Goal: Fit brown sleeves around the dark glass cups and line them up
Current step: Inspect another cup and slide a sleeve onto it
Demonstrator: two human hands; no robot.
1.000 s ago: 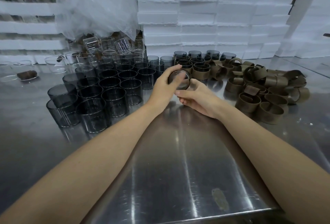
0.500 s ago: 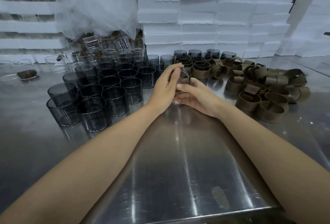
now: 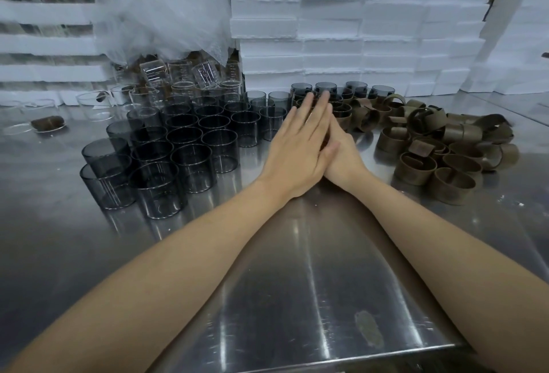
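One left hand (image 3: 297, 150), one right hand (image 3: 344, 158), easily two dozen bare cups (image 3: 184, 141) left, several sleeved cups (image 3: 341, 110) far, twenty-odd loose sleeves (image 3: 445, 147) right

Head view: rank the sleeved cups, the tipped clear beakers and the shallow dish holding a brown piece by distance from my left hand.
1. sleeved cups, at the left hand's fingertips.
2. clear beakers, back left.
3. shallow dish, far left.

Steel table (image 3: 297, 298) with cups (image 3: 184, 147), sleeves (image 3: 439, 147).
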